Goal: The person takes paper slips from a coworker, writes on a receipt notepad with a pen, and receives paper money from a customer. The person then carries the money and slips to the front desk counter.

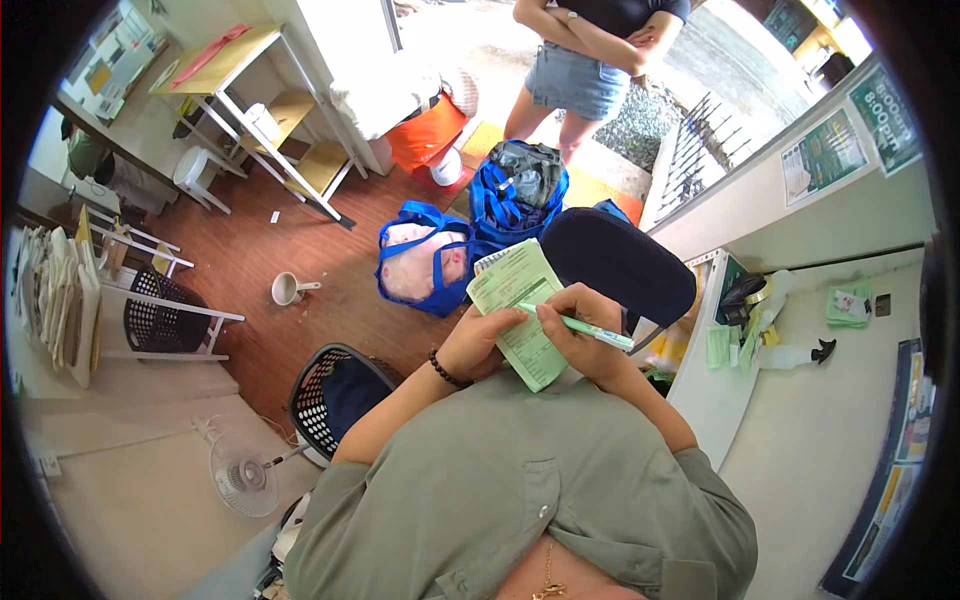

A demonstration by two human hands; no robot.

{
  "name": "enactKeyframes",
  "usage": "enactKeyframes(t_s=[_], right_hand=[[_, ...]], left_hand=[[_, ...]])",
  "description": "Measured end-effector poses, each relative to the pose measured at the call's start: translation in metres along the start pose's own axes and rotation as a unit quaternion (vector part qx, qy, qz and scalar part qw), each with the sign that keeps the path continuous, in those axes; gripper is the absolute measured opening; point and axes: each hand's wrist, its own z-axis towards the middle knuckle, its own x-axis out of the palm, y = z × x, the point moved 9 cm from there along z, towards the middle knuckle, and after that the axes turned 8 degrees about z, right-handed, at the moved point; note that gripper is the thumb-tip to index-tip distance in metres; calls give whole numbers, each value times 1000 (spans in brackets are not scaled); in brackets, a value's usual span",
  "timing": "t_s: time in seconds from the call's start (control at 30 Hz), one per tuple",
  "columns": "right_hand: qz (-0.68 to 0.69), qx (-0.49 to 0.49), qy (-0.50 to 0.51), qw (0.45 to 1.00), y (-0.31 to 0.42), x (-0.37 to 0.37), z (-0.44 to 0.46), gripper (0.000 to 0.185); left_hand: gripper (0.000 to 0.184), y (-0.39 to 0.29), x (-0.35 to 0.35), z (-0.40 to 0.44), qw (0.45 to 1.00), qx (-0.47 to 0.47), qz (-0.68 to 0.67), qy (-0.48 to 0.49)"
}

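Note:
A green printed receipt pad (527, 350) with a spiral binding is held up in front of my chest. My left hand (480, 340) grips its left edge, thumb on the top sheet. In my right hand (583, 340) is a light green and white pen (598, 332), its tip end pointing left over the pad's upper middle. The fingers of my right hand are wrapped round the pen and rest against the pad. Small print on the sheet is too small to read.
Two blue bags (425, 258) stand on the wooden floor ahead, near a dark chair (620, 265). Beyond them a person (590, 60) stands with arms crossed. A black basket (318, 400), a fan (243, 476) and a dipper (287, 289) are leftward; a white counter (715, 390) is rightward.

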Motion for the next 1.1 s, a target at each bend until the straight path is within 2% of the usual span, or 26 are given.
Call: enactKeyframes(t_s=[0.1,0.7,0.9,1.1], right_hand=[[-32,-24,-3,999,4,-2,1,14],[-50,-22,-48,997,4,-10,2,12],[-32,-5,-75,997,-1,-15,1,13],[56,7,-138,989,-12,-31,2,14]], left_hand=[[38,1,0,1,1000,-3,-7,2],[39,1,1,3,1000,-1,-18,0],[39,0,2,4,1000,7,-20,4],[41,0,-1,7,1000,5,-8,2]])
